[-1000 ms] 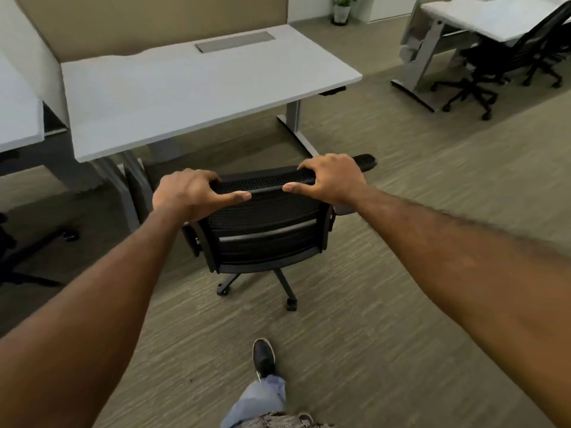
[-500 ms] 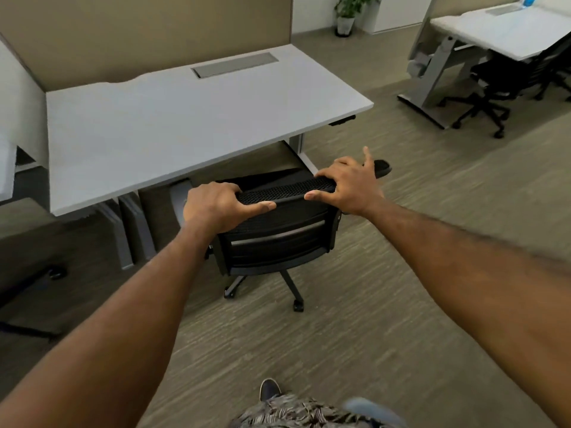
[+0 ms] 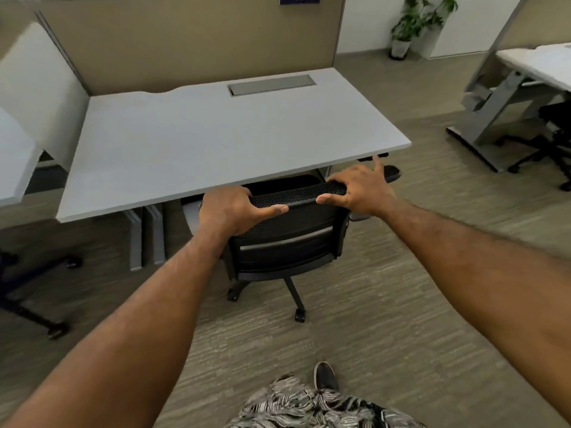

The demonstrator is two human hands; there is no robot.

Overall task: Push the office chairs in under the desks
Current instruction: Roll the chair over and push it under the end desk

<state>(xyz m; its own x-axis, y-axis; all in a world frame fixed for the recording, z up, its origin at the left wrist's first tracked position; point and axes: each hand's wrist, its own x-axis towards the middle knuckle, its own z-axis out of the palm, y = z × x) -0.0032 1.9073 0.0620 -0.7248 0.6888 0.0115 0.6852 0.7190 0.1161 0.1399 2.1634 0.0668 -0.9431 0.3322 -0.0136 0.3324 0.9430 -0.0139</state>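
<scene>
- Broadly, a grey carpet floor (image 3: 386, 319) fills the lower part of the view, and a tan partition wall (image 3: 185, 41) stands behind the desk.
- Next, the white desk (image 3: 216, 143) lies in the middle, its top bare except for a grey cable slot (image 3: 272, 84) near the back edge.
- The black office chair (image 3: 284, 239) stands at the front edge of this desk. Its seat is already under the desktop, while the mesh backrest and the wheel base are outside, on the near side.
- A second desk (image 3: 537, 63) is at the far right with another black chair (image 3: 553, 140) beside it, well apart from the first one.
- The left hand (image 3: 234, 208) is closed around the top rail of the backrest at its left end, with the thumb lying along the rail.
- The right hand (image 3: 361, 189) rests on the right end of the same rail; the thumb is under the edge, but the fingers are loose and one points up, so it is not fully gripping.
- A potted plant (image 3: 414, 23) stands in the far corner.
- One dark shoe (image 3: 324, 376) is seen at the bottom, on the carpet behind the chair.
</scene>
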